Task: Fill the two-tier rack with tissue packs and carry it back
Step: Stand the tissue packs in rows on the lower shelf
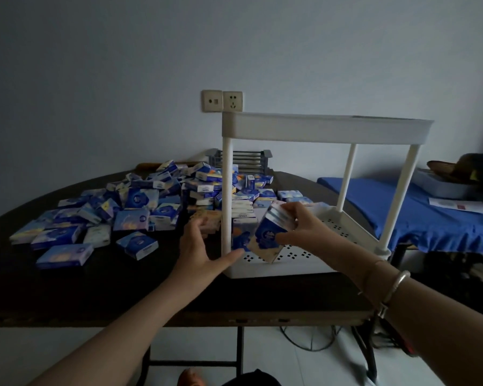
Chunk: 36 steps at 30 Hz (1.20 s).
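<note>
Left of the grip, loose tissue packs [101, 215] sprawl over the dark round table [95, 288]: small, flat, glossy blue-and-white blocks. The left hand [200, 252] is open, thumb by the white plastic rack [304, 190]'s front post. The right hand [304, 227] clamps a tilted stack of packs [271, 232] over the perforated lower tier; best to set it flat and snug against the packs already standing there.

A plain room in a home, it seems. Beyond the hands [299, 227] a bare painted wall [123, 65] carries two sockets [221, 101]. To their right lies a blue-covered bed [418, 215]; below, a tiled floor [285, 363].
</note>
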Tool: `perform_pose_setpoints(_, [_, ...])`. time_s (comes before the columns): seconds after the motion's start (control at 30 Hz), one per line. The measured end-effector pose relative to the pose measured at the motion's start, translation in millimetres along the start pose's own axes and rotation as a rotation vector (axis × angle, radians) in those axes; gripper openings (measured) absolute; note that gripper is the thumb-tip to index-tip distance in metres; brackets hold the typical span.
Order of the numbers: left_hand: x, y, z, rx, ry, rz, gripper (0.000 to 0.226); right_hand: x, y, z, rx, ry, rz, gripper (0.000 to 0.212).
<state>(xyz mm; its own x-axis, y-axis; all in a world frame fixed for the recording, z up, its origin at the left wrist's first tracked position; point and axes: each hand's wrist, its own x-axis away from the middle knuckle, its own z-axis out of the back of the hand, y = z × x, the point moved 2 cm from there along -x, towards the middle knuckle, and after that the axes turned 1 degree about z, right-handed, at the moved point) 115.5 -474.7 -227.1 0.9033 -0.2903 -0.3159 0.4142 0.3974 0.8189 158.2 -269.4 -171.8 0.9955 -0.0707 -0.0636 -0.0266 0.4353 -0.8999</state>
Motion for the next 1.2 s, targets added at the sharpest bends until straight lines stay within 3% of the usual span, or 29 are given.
perform_pose_setpoints(0.07, [-8,-4,-5,0.046,-0.107,0.091,0.113,-8,1,-7,0.002,-0.064,0.031,0.065])
perform_pose_setpoints(0.1, [-11,-2,-8,0.090,-0.161,0.117,0.110,-11,0,-10,0.008,-0.086,0.055,0.065])
perform_pose_setpoints(0.3, [-22,-1,-27,0.288,-0.269,0.187,0.054,-34,-2,-27,0.267,-0.164,0.196,0.071])
perform_pose_setpoints(0.5, [-25,-6,-32,0.296,-0.248,0.220,0.047,-33,21,-36,0.562,-0.074,0.283,0.081])
perform_pose_setpoints(0.63, [-27,-8,-31,0.321,-0.261,0.241,0.050,-34,28,-34,0.291,-0.069,0.076,0.094])
perform_pose_setpoints(0.73, [-28,-8,-32,0.335,-0.281,0.255,0.055,-38,29,-36,0.055,-0.185,-0.163,0.076])
perform_pose_setpoints(0.8, [-29,-7,-32,0.338,-0.296,0.279,0.054,-40,27,-44,0.074,-0.318,-0.171,0.057])
perform_pose_setpoints(0.9, [-31,-7,-30,0.329,-0.322,0.296,0.050,-43,29,-56,0.119,-0.428,-0.171,0.049])
perform_pose_setpoints(1.1, [-34,-7,-27,0.303,-0.360,0.288,0.049,-42,26,-57,0.139,-0.445,-0.134,0.046])
perform_pose_setpoints(1.2, [-31,-7,-25,0.277,-0.371,0.286,0.054,-43,30,-53,0.273,-0.393,-0.130,0.049])
